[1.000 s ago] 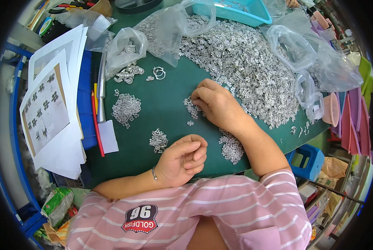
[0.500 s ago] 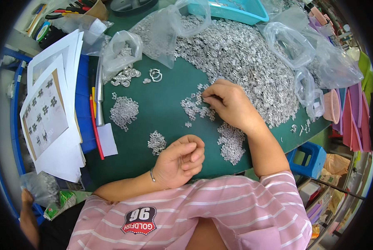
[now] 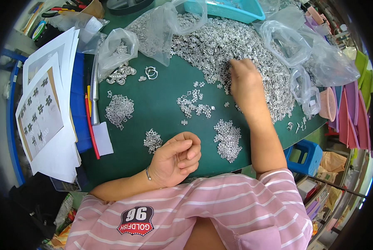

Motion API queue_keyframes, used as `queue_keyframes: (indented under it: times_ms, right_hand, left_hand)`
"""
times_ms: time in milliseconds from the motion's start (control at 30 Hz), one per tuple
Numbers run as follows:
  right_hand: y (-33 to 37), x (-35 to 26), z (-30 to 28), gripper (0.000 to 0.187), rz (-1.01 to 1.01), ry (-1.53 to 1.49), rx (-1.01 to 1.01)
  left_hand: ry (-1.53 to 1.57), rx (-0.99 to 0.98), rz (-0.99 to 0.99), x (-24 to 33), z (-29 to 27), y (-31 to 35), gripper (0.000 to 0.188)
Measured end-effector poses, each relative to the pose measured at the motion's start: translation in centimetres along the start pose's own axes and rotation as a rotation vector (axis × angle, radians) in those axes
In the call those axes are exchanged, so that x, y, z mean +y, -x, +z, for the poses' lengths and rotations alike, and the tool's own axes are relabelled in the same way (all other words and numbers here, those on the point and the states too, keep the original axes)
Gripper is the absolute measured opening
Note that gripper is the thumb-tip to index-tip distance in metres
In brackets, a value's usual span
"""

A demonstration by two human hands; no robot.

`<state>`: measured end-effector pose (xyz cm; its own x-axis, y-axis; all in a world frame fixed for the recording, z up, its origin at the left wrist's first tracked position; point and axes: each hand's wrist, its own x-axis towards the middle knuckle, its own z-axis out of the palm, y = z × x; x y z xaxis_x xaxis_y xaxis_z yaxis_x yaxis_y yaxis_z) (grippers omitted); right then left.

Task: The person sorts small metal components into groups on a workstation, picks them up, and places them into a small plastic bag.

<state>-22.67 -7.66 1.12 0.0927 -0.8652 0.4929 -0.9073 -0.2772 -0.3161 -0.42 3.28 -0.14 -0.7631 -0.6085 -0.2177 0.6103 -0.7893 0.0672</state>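
My right hand (image 3: 245, 85) reaches over the large heap of small silver metal pieces (image 3: 211, 46), its fingers pointing down at the heap's near side. Its fingertips are blurred and partly hidden, so I cannot tell what they hold. My left hand (image 3: 178, 160) rests at the near table edge, palm turned inward, fingers curled in, and no piece shows in it. A loose scatter of pieces (image 3: 192, 104) lies between the heap and my left hand. Smaller piles sit near the right forearm (image 3: 228, 141), beside the left hand (image 3: 152, 141) and farther left (image 3: 119, 110).
Clear plastic bags (image 3: 153, 37) lie around the heap, with a turquoise tray (image 3: 228, 10) behind it. Silver rings (image 3: 151, 73) lie left of centre. Papers (image 3: 44, 112), a red pen (image 3: 92, 127) and a metal rod (image 3: 95, 91) are at the left. A blue stool (image 3: 305, 157) stands below the right edge.
My right hand has moved from the loose scatter up and right to the big heap. My left hand stays curled in place. Another person's hand and bag at the lower left have gone from view.
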Motion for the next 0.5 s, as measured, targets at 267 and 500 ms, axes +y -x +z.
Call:
queue_keyframes:
  times_ms: [267, 500]
  right_hand:
    - [-1.4, -3.5, -0.6, 0.022, 0.31, -0.651, -0.388]
    - [-6.1, -9.5, 0.5, 0.015, 0.21, -0.68, -0.528]
  left_hand:
    - [0.014, 0.01, -0.006, -0.5, 0.1, -0.1, 0.018]
    - [0.043, -0.02, 0.008, -0.4, 0.2, 0.2, 0.016]
